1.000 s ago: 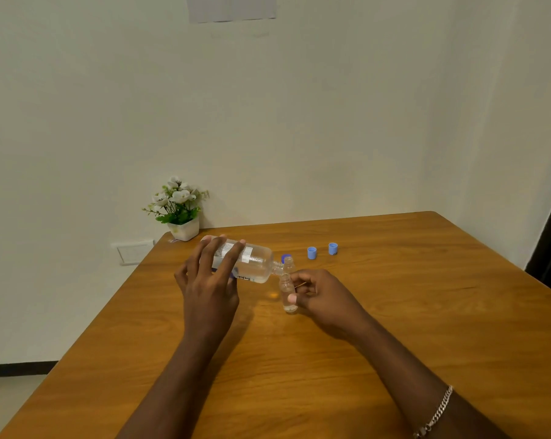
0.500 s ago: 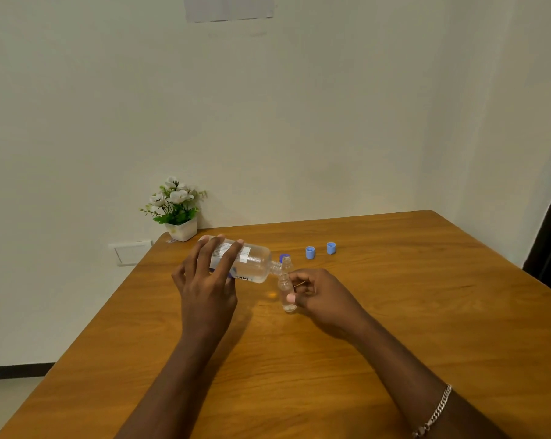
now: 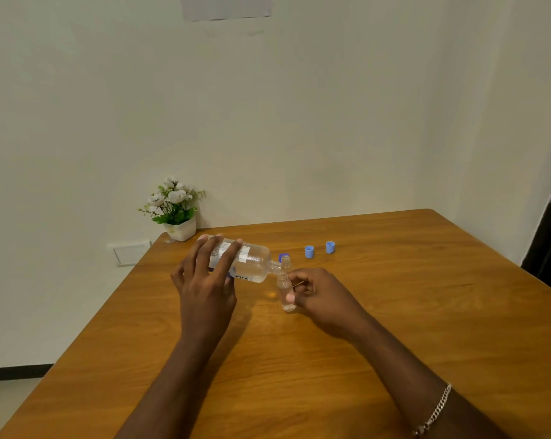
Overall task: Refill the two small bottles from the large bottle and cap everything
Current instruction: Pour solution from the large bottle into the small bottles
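From the head view, over a wooden table (image 3: 394,312). Gripping the large bottle (image 3: 252,264) with the left hand (image 3: 204,289), fingers curled over the white label, thumb hidden underneath. Lifted off the tabletop and tipped nearly flat, uncapped, neck pointing right, mouth right against the mouth of a small bottle (image 3: 284,288). A little clear liquid pooled along the lower side of the large bottle.

Pinching that small bottle with the right hand (image 3: 318,293), thumb on the near side, fingers curled behind. Upright, clear, base down on the table, between the two hands.

Just behind the small bottle's neck, a dark blue cap (image 3: 283,256), partly hidden; cannot tell what lies under it. Farther right, a nearer light blue cap (image 3: 309,251) and a farther light blue cap (image 3: 330,247), side by side, not touching, well apart from both hands.

At the table's far left corner, a white flower pot (image 3: 180,230) with white blooms. On the right wrist, a silver chain bracelet (image 3: 435,413).
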